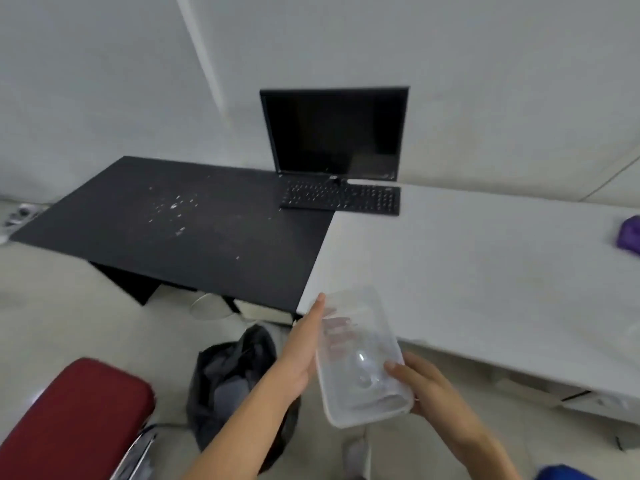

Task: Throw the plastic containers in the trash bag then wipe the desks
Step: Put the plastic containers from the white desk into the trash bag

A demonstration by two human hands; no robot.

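A clear rectangular plastic container (363,362) is held in the air just off the white desk's (485,271) near left corner. My left hand (304,351) grips its left side, thumb along the edge and fingers showing through the plastic underneath. My right hand (419,382) holds its near right end, thumb on top. A black trash bag (228,375) stands open on the floor below and to the left of the container. The black desk (180,226) on the left carries white crumbs and specks (176,209). A purple cloth (628,235) lies at the white desk's right edge.
A black monitor (334,133) and keyboard (341,199) stand at the back where the two desks meet. A dark red chair seat (72,420) is at the lower left, close to the bag. White walls stand behind both desks.
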